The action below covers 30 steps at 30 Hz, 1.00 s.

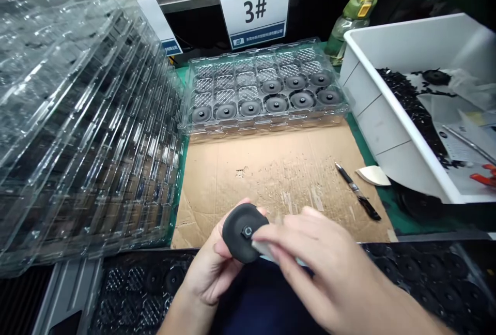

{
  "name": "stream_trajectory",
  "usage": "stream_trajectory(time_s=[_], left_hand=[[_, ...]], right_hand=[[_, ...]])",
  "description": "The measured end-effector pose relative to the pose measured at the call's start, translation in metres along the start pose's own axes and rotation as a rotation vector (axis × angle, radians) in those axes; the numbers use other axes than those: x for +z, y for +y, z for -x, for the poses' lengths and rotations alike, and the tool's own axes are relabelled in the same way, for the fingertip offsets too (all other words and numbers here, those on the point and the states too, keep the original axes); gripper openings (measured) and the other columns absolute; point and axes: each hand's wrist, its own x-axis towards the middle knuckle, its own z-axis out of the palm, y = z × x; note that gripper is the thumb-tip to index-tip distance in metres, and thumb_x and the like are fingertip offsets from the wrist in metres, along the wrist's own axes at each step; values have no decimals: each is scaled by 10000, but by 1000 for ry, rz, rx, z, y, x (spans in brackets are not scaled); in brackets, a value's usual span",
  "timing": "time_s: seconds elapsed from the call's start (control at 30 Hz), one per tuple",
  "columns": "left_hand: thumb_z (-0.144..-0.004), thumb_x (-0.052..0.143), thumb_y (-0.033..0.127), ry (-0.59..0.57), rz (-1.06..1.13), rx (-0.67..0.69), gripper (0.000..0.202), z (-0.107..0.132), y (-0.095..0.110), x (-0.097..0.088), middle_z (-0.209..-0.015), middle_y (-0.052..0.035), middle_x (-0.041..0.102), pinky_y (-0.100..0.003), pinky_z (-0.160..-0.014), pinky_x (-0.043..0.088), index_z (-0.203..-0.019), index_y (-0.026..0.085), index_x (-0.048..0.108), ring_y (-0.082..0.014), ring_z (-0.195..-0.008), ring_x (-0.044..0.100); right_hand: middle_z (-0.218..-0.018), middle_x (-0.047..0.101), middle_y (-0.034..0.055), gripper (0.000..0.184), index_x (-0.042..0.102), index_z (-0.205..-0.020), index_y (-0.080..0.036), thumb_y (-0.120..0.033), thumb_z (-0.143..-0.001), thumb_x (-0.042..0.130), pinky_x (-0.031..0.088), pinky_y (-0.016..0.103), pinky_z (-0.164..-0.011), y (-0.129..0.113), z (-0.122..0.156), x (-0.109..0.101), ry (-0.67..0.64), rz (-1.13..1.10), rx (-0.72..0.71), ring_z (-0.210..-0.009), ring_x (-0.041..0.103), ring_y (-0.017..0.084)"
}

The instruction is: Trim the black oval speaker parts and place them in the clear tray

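Observation:
My left hand (211,262) is closed around the edge of a round black disc (236,229), which looks like rubber and has a small raised hub with a ring in its centre. The disc is tilted toward me above the front of the cardboard. My right hand (310,257) pinches a small pale piece (262,248) between thumb and fingers, its tip at the disc's face beside the hub. Most of that piece is hidden by the fingers, so its kind is unclear. Similar black discs (276,103) sit in the front pockets of a clear plastic tray (267,122) beyond.
Stacked clear trays (89,133) rise at the left. A black pen (358,192) and a white pointed piece (374,175) lie right on the cardboard (232,169). A white bin (399,133) holds black scraps. A green bottle (349,27) stands behind. Another tray of discs (437,273) is low right.

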Motion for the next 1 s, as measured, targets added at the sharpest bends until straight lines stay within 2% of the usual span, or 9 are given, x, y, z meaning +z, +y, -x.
stream_trajectory(time_s=[0.1, 0.23, 0.37, 0.43, 0.57, 0.73, 0.8, 0.9, 1.0], left_hand=[[-597, 808, 300, -17, 14, -18, 556, 0, -1, 3, -1088, -41, 688, -297, -919, 505, -1122, 251, 633, -227, -1023, 634], [-562, 805, 394, -110, 52, -14, 500, 3, 2, 10, -1032, -32, 709, -256, -902, 499, -1012, 212, 690, -223, -1004, 644], [-568, 799, 380, -211, 147, -3, 541, 6, 6, 6, -1191, -47, 661, -251, -852, 517, -1080, 273, 664, -218, -981, 666], [-564, 802, 378, -230, 170, 2, 574, 5, 5, 1, -1203, -56, 656, -261, -865, 513, -1107, 274, 649, -229, -997, 661], [-582, 797, 365, -272, 179, 1, 563, 2, 3, -3, -1121, -27, 699, -262, -884, 503, -1114, 263, 643, -221, -1010, 656], [-584, 804, 353, -298, 173, -12, 554, 4, 2, 6, -1098, -37, 705, -275, -895, 493, -1105, 242, 651, -224, -991, 661], [-576, 807, 359, -291, 172, -24, 564, 4, 0, 9, -1070, -41, 712, -279, -903, 486, -1104, 231, 654, -215, -981, 661], [-582, 801, 351, -241, 162, -28, 409, 4, -4, 7, -944, 4, 734, -237, -897, 482, -958, 218, 712, -158, -930, 665], [-602, 799, 303, -187, 123, -7, 320, 2, -8, 0, -920, 14, 733, -186, -840, 494, -898, 207, 721, -124, -882, 666]], right_hand=[[-652, 565, 25, 319, 655, -964, -131, -108, -928, 339, 281, 317, -588, 3, -5, -8, 101, 222, -18, -576, 429, 160], [-689, 594, 4, 345, 677, -958, -210, -173, -967, 334, 333, 305, -652, 21, -24, -8, 60, 47, -263, -669, 506, 151], [-908, 656, 14, 253, 622, -1084, -227, -152, -938, 430, 407, 278, -709, 58, -10, 13, 253, -82, 126, -794, 576, 140], [-927, 655, 28, 237, 616, -1100, -235, -199, -939, 446, 440, 270, -679, 79, 10, 35, 224, -116, 270, -796, 589, 150], [-765, 662, 18, 206, 681, -954, -231, -213, -903, 482, 456, 282, -628, 107, 41, 65, 76, -109, 277, -697, 595, 170], [-885, 652, 19, 233, 617, -1095, -251, -199, -930, 460, 433, 269, -636, 73, 26, 23, 180, -69, 306, -745, 577, 154], [-940, 648, 8, 279, 579, -1160, -276, -166, -924, 478, 409, 270, -666, 44, 11, 2, 262, -45, 161, -765, 558, 147], [-771, 632, 10, 267, 606, -1131, -217, -176, -952, 413, 353, 292, -636, 13, -6, -7, 173, -27, -172, -667, 514, 148], [-665, 582, 4, 337, 665, -974, -173, -139, -959, 330, 289, 289, -583, 6, -16, -1, 24, 58, -123, -581, 441, 137]])
